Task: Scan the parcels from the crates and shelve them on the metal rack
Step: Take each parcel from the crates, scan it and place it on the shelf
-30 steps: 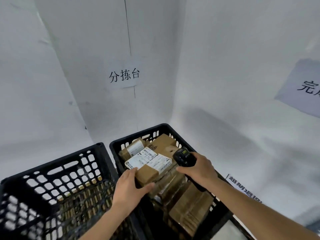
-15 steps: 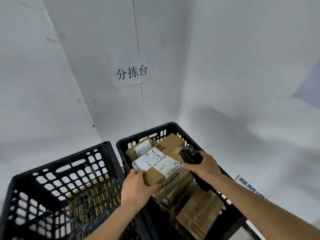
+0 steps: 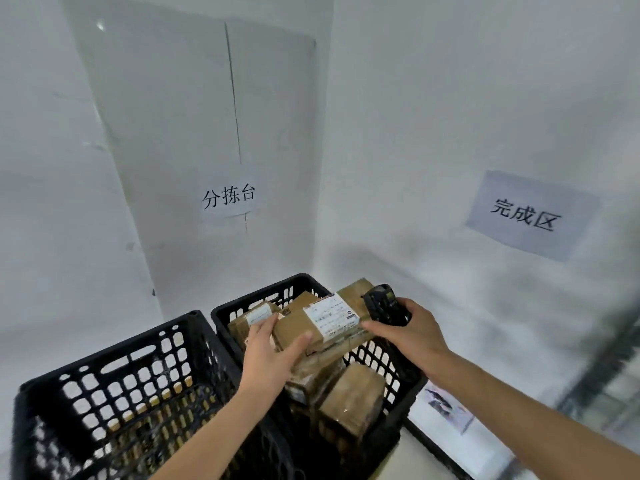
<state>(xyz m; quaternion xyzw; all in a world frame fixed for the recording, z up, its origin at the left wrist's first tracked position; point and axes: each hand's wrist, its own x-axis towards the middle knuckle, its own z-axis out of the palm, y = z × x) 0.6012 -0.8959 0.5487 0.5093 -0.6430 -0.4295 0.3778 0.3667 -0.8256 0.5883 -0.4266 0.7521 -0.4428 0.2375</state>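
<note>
Two hands work mid-frame: left hand (image 3: 268,355) grips a labelled parcel (image 3: 322,327) above the right crate (image 3: 391,375); right hand (image 3: 412,336) clasps the scanner (image 3: 384,306). Scanning seems underway; shelving next.

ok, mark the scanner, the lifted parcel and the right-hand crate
scanner (image 3: 382,306), head view, black body above the fingers
lifted parcel (image 3: 294,329), head view, bare cardboard beside the label
right-hand crate (image 3: 266,296), head view, far rim

A brown cardboard parcel (image 3: 322,323) with a white shipping label on top is held tilted above the right-hand black plastic crate (image 3: 398,372), which holds more brown parcels (image 3: 349,400). A second black crate (image 3: 114,379) stands just beside it on the left.
</note>
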